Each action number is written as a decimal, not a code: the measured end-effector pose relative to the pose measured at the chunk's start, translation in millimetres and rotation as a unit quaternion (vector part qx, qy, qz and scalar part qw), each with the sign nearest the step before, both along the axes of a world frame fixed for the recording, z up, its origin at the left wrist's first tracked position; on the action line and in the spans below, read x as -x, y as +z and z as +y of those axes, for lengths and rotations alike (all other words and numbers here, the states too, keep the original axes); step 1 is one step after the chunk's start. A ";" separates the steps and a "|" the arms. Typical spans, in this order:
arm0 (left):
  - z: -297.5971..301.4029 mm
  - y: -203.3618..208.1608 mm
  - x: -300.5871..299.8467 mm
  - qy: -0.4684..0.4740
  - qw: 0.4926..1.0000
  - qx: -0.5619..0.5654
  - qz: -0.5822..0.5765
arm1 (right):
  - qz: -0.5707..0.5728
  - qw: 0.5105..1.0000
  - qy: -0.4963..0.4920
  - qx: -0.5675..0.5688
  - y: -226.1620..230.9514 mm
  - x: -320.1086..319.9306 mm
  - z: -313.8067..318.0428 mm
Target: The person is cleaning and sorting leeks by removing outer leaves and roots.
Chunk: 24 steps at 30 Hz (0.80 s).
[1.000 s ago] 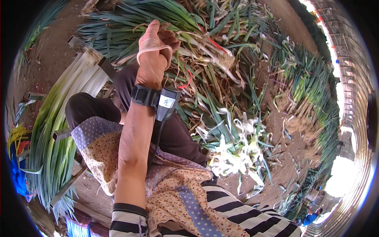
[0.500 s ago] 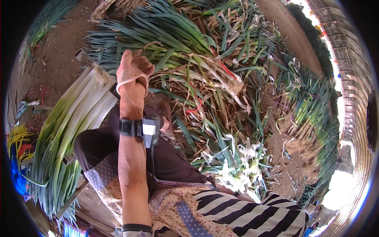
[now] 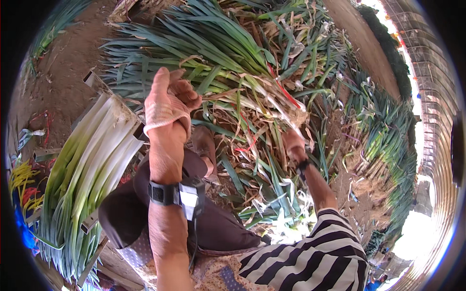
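clean leeks (image 3: 92, 160) lie over the rack (image 3: 97, 82) edge; untrimmed leeks (image 3: 213, 51) are left. left hand (image 3: 172, 99) half-curled, empty; right hand (image 3: 293, 144) partly hidden, cannot tell.

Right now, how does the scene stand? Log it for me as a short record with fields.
Left hand: fingers partly curled, nothing visibly held
Right hand: at or just beside the root end of the tied leek bundle; contact unclear
Bundle: long green leaves, pale stalks, red tie
Left side: pale-stalked leeks across a metal rack
Left wrist: black strap, small device
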<state>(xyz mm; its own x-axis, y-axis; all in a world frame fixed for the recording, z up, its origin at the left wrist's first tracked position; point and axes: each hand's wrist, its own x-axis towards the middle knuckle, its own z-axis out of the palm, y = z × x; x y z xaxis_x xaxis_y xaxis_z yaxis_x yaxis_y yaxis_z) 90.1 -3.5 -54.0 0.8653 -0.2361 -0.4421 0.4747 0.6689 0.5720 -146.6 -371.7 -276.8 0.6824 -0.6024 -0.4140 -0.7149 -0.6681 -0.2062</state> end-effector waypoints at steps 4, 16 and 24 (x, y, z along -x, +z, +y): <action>-11.1 0.6 1.3 -0.012 1.000 -0.004 0.009 | 0.012 0.992 0.043 0.117 14.9 -96.2 -34.6; 7.7 -9.2 -10.6 0.015 0.999 -0.034 0.039 | 0.142 0.975 0.124 0.117 -16.7 -154.6 -6.8; -27.7 -7.5 -19.3 0.098 0.978 -0.059 0.174 | -0.019 0.995 -0.063 -0.078 117.4 -80.6 116.5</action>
